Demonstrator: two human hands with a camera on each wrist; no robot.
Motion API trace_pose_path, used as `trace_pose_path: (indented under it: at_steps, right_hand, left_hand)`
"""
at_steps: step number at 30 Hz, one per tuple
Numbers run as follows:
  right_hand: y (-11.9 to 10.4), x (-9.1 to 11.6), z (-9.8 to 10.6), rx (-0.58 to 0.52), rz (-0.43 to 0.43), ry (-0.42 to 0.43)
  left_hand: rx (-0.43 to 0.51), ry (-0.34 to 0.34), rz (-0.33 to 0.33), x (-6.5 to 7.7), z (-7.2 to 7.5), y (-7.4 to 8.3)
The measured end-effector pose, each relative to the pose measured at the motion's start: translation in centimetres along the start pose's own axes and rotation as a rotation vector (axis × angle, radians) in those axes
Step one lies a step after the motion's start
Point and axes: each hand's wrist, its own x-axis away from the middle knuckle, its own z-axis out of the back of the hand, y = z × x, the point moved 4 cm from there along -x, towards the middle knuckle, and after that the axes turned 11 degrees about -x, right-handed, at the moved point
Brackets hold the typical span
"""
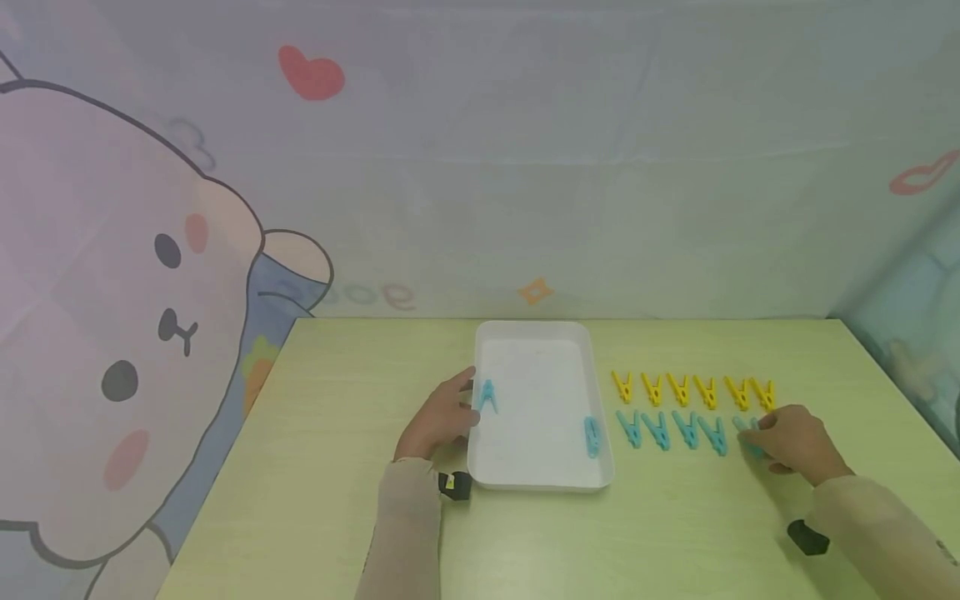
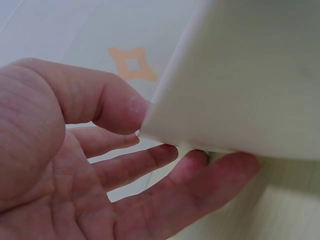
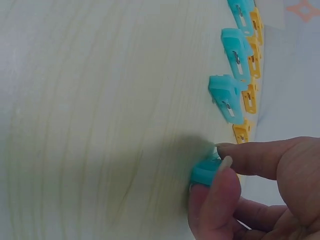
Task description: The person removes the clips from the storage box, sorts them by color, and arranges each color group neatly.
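Note:
On the right, my right hand (image 1: 798, 443) pinches the end teal clothespin (image 3: 204, 172) of a row, between thumb and fingers close to the table. In the head view that clothespin is partly covered by the hand. My left hand (image 1: 442, 417) touches the left side of a white tray (image 1: 536, 481), its fingers fairly straight along the edge. The left wrist view shows the thumb and fingertips against the tray's side (image 2: 240, 90). Inside the tray lie a blue clothespin (image 1: 488, 394) near the left wall and another blue clothespin (image 1: 592, 437) near the right wall.
Several teal clothespins (image 1: 657, 431) lie in a row between tray and right hand. Behind them runs a row of yellow clothespins (image 1: 679, 389). A printed cloth (image 1: 487, 183) hangs behind the pale wooden table (image 1: 322, 450). Black devices are at both wrists.

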Motion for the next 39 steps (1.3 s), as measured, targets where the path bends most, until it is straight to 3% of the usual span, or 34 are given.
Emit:
trace_pose_path:
  at_steps: [7,13,19,23,31,39]
  right_hand:
    - [-0.6,0.3,0.4,0.038,0.002,-0.021]
    - [-1.9,0.5,1.2,0.096,0.051,0.067]
    - [-4.6,0.5,0.7,-0.044,0.168,0.087]
    - [-7.1,0.5,-0.3,-0.13,0.209,0.051]
    - [-11.8,0.3,-3.4,-0.148,0.33,-0.015]
    - [-15.8,0.1,-7.2,0.037,0.497,-0.05]
  left_hand:
    - [-0.001,-0.001,-0.004,0.0,0.0,0.0]
    - [0.002,0.001,-0.003,0.2,0.1,0.1]
    - [-0.001,0.009,0.005,0.2,0.1,-0.2]
    - [-0.01,0.017,0.016,0.2,0.1,-0.3]
    - [-0.024,0.028,0.018,0.3,0.0,-0.1]
    - [-0.031,0.036,0.011,0.3,0.1,-0.1]
